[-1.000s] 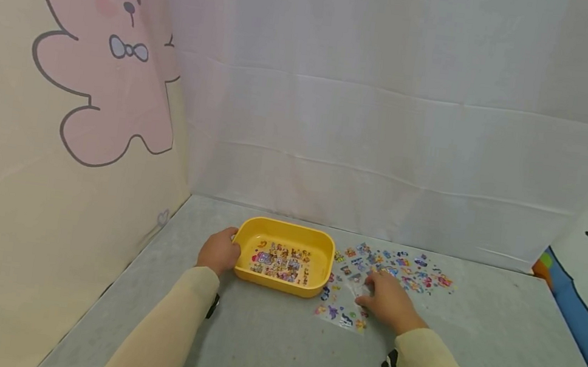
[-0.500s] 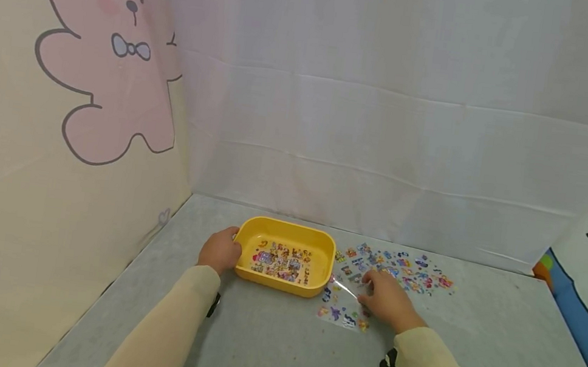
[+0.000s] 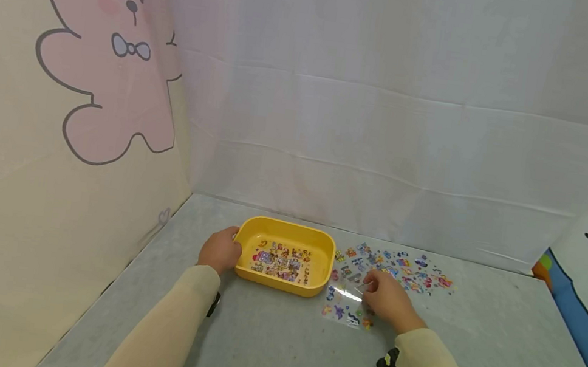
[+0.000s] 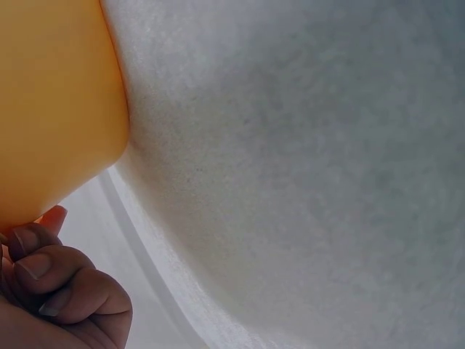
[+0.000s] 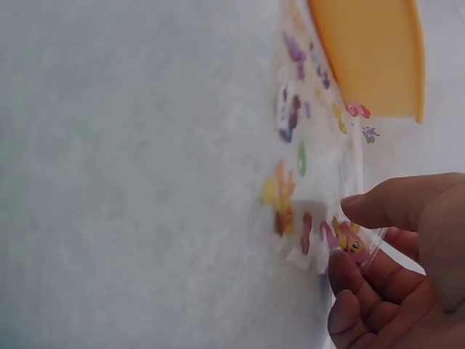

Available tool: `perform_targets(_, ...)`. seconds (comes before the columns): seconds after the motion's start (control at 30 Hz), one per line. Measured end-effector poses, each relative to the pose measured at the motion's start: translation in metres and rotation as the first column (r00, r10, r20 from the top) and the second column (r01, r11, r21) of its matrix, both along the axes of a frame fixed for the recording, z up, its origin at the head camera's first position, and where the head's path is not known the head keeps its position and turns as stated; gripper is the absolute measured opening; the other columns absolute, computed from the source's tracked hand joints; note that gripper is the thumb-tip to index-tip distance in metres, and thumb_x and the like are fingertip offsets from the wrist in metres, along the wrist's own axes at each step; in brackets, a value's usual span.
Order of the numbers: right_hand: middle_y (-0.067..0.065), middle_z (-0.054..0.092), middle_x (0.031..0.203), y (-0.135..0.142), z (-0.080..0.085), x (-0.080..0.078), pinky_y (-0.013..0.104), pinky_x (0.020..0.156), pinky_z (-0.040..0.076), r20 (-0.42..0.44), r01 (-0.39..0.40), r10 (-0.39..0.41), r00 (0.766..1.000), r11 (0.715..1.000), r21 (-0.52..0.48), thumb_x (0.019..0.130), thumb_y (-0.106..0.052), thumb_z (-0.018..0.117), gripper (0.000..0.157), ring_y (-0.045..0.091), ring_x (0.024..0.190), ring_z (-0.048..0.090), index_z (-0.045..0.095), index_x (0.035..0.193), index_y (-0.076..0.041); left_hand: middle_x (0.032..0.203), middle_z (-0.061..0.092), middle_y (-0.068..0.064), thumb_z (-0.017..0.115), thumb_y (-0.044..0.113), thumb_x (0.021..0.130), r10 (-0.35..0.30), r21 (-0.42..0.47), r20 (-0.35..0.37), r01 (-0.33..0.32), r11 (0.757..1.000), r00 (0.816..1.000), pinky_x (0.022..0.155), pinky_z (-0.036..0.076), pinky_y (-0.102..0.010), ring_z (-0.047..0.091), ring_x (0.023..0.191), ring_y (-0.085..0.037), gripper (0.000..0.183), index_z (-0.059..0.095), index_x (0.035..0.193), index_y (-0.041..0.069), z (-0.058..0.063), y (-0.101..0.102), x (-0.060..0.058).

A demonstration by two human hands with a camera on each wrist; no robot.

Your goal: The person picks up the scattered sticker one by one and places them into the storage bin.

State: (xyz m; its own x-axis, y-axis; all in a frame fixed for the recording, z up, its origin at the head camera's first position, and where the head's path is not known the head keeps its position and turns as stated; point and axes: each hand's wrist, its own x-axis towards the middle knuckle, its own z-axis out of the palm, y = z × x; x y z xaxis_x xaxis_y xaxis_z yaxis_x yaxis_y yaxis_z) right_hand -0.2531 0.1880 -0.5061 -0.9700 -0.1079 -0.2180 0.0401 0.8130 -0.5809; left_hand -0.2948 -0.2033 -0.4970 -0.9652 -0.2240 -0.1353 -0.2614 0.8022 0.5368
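Note:
My left hand grips the left rim of a yellow plastic tray. In the left wrist view its curled fingers sit at the tray's corner. Inside the tray lies a sheet of small cartoon stickers. To the right, my right hand pinches a clear sticker sheet by its right side, thumb on one face and fingers on the other. A bright glare crosses the sheet, which is bent up near the hand. The right wrist view shows a yellow-and-pink figure on it between thumb and fingers.
More clear sticker sheets lie spread behind and right of my right hand, up to the tray's right side. A grey cloth covers the table. White curtain closes the back, and a printed bear curtain stands at the left.
The pinched sticker sheet has shifted slightly right and bent up, its glare changing. The left hand and the tray have hardly moved.

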Motion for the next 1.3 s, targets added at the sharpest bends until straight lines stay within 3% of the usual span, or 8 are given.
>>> perform_targets(0.17,0.009,0.060,0.093,0.005,-0.003,0.001,0.035,0.067,0.049,0.008,0.045,-0.044,0.999,0.988,-0.146,0.087,-0.005,0.065,0.023,0.023,0.081,0.055,0.064,0.110,-0.001,0.145,0.058,-0.018,0.050,0.016,0.101,0.004,0.006,-0.002,-0.004,1.000,1.000,0.111,0.040,-0.057,0.058,0.123,-0.035,0.052,0.049,0.152,0.004,0.000,0.000,0.001)
perform_targets(0.33,0.010,0.059,0.091,0.007,-0.001,0.004,0.034,0.066,0.047,0.091,0.122,-0.097,0.991,0.939,-0.323,0.089,-0.006,0.067,0.020,0.023,0.078,0.054,0.062,0.107,0.001,0.144,0.058,-0.018,0.051,0.015,0.101,0.006,0.009,-0.003,-0.006,1.000,1.000,0.111,0.040,-0.057,0.058,0.121,-0.034,0.052,0.049,0.152,0.004,0.000,0.000,0.002)
perform_targets(0.47,0.009,0.059,0.095,0.008,0.001,0.006,0.034,0.068,0.046,0.184,0.178,-0.102,0.978,0.869,-0.462,0.092,-0.006,0.068,0.019,0.022,0.080,0.052,0.063,0.107,0.003,0.144,0.059,-0.018,0.051,0.015,0.101,0.003,0.005,-0.002,-0.003,1.000,1.000,0.111,0.041,-0.056,0.058,0.122,-0.034,0.052,0.049,0.152,0.004,0.001,0.000,0.002)
perform_targets(0.63,0.006,0.058,0.089,0.008,0.002,0.006,0.033,0.067,0.048,0.306,0.259,-0.074,0.949,0.739,-0.622,0.094,-0.003,0.065,0.003,0.019,0.077,0.052,0.063,0.093,-0.001,0.145,0.058,-0.018,0.051,0.016,0.101,0.006,0.001,0.003,-0.006,1.000,1.000,0.111,0.040,-0.057,0.057,0.124,-0.035,0.052,0.049,0.152,0.004,0.001,0.000,0.002)
perform_targets(0.8,0.004,0.057,0.081,0.009,0.003,0.006,0.031,0.064,0.048,0.339,0.289,-0.057,0.939,0.668,-0.686,0.095,-0.002,0.062,0.004,0.017,0.071,0.052,0.063,0.092,-0.002,0.145,0.058,-0.019,0.051,0.016,0.102,0.007,-0.004,0.006,-0.007,1.000,1.000,0.111,0.040,-0.056,0.058,0.124,-0.035,0.052,0.049,0.152,0.004,0.001,0.001,0.002)
perform_targets(0.97,0.007,0.063,0.091,0.011,0.002,0.010,0.032,0.067,0.051,0.311,0.301,-0.116,0.943,0.692,-0.656,0.102,-0.012,0.063,0.024,0.017,0.076,0.056,0.063,0.117,0.007,0.145,0.058,-0.019,0.051,0.016,0.102,0.012,-0.002,0.008,-0.012,1.000,1.000,0.111,0.041,-0.056,0.058,0.122,-0.035,0.052,0.049,0.152,0.004,0.001,0.002,0.002)
perform_targets(1.07,0.005,0.063,0.091,0.013,0.002,0.012,0.031,0.066,0.050,0.275,0.295,-0.152,0.949,0.730,-0.617,0.105,-0.018,0.060,0.031,0.016,0.076,0.056,0.063,0.119,0.009,0.144,0.058,-0.019,0.051,0.015,0.101,0.013,0.001,0.004,-0.013,1.000,1.000,0.111,0.041,-0.056,0.058,0.121,-0.034,0.052,0.049,0.152,0.004,0.001,0.001,0.002)
perform_targets(1.3,0.007,0.067,0.095,0.019,0.002,0.011,0.030,0.066,0.054,0.231,0.312,-0.214,0.949,0.748,-0.586,0.106,-0.017,0.058,0.031,0.016,0.079,0.061,0.063,0.120,0.011,0.144,0.059,-0.019,0.051,0.015,0.102,0.000,-0.002,-0.007,0.000,1.000,1.000,0.111,0.041,-0.056,0.059,0.122,-0.035,0.052,0.049,0.151,0.002,0.002,0.002,0.003)
